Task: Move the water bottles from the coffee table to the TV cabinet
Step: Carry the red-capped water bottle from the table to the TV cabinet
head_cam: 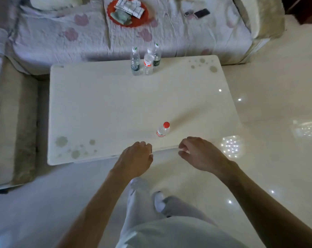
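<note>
Small red-capped bottle (163,129) stands upright near the front edge of the coffee table (98,104), alone. 3 taller bottles (149,62) stand upright in a tight cluster at the far edge, touching or nearly so, well apart from the small one. All 4 are on the table; TV cabinet not in view.

Right hand (196,154) hovers over the front edge, just beside the small bottle, fingers loosely curled, holding nothing. Left hand (135,158) hangs level with it on the other side, also loosely curled and empty.

Judgement: the step in hand is picking up the nearest bottle.
- Right hand has the shorter path; wrap the body below the cap, around the label.
- Thin clear plastic probably dents, so grip firm, not hard.
- Lift straight up before turning away.
- Free left hand could take 1 from the far cluster; it needs a lean across the table and care not to topple the neighbours.

Beyond: sofa (62,38) with red plate (128,13) and phone (201,13); glossy floor (277,104).
</note>
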Available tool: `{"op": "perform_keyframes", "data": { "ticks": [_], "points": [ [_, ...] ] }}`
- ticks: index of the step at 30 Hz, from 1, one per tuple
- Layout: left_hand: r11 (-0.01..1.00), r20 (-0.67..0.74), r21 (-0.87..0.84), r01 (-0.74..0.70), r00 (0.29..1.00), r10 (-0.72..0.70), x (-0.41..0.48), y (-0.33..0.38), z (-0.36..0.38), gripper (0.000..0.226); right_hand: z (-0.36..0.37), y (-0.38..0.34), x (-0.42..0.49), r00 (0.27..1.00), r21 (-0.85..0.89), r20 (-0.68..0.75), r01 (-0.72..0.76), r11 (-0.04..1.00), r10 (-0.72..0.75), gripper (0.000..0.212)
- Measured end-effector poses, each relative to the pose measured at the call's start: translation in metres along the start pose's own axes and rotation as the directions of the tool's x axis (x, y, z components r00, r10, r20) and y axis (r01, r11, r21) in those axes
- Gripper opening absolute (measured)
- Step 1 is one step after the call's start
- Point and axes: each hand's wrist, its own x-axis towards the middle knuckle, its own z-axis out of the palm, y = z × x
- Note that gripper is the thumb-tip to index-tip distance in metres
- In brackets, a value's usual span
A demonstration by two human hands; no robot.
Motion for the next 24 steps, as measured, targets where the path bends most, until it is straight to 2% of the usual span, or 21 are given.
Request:
{"op": "perform_keyframes", "data": {
  "ticks": [7,11,15,20,24],
  "points": [
    [0.999,0.036,0.024,-0.047,0.998,0.046,0.064,-0.028,-0.016,0.029,-0.016,0.009,0.047,0.995,0.087,-0.065,-0.071,0.994,0.076,0.026],
    [1.0,0.112,0.004,-0.009,0.994,0.009,0.093,-0.03,-0.01,0.028,0.004,0.024,0.084,0.996,0.127,-0.01,-0.082,0.989,0.084,0.027],
    [0.996,0.121,-0.014,0.084,0.989,-0.081,0.119,-0.035,0.007,0.026,0.047,0.055,0.129,0.991,0.206,0.068,-0.127,0.97,0.115,0.03],
    [0.984,0.183,-0.065,0.165,0.972,-0.151,0.144,-0.025,0.038,0.025,0.114,0.098,0.178,0.963,0.368,0.161,-0.263,0.892,0.217,0.053],
    [0.967,0.183,-0.139,0.214,0.965,-0.187,0.159,-0.019,0.051,0.025,0.156,0.11,0.213,0.963,0.455,0.123,-0.268,0.849,0.238,0.072]
  ]
}}
